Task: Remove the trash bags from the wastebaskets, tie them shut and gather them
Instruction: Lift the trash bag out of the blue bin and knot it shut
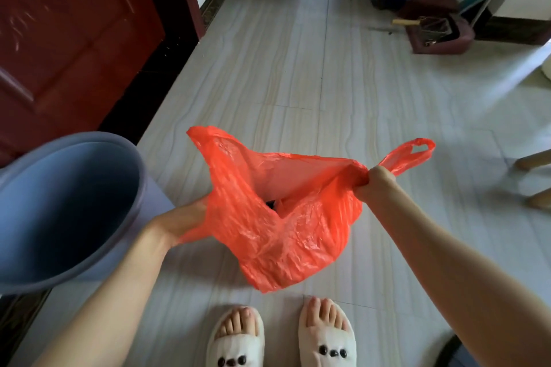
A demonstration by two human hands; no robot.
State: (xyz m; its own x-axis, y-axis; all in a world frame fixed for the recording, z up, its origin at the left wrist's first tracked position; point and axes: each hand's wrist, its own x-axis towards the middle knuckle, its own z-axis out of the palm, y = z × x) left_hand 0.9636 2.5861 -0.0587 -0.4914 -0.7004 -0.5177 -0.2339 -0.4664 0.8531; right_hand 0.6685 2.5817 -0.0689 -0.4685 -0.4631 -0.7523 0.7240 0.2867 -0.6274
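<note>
**Desk:** What is nearest the camera?

**Operator:** From my remote seat, I see two feet in white open-toed slippers (280,337) with dark beads, standing on pale striped floor tiles (298,83). Just above them hangs a red plastic trash bag (286,217), clear of the floor and out of the basket, its mouth open and not tied.

**Desk:** And the hands?

**Operator:** The right hand (377,182) is fisted tight round the bag's rim, one handle loop (411,155) sticking out past the knuckles. The left hand (182,217) holds the opposite edge; its fingers are hidden behind the plastic, so I cannot tell exactly how they lie.

**Desk:** The wastebasket?

**Operator:** A grey-blue wastebasket (68,211) sits at my left, just beside the left forearm, with no liner inside.

**Desk:** Farther back?

**Operator:** A dark red door (68,39) on the left; at far right, a maroon dustpan (441,33) on the floor against leaning clutter, and wooden furniture legs (533,161) at the edge.
</note>
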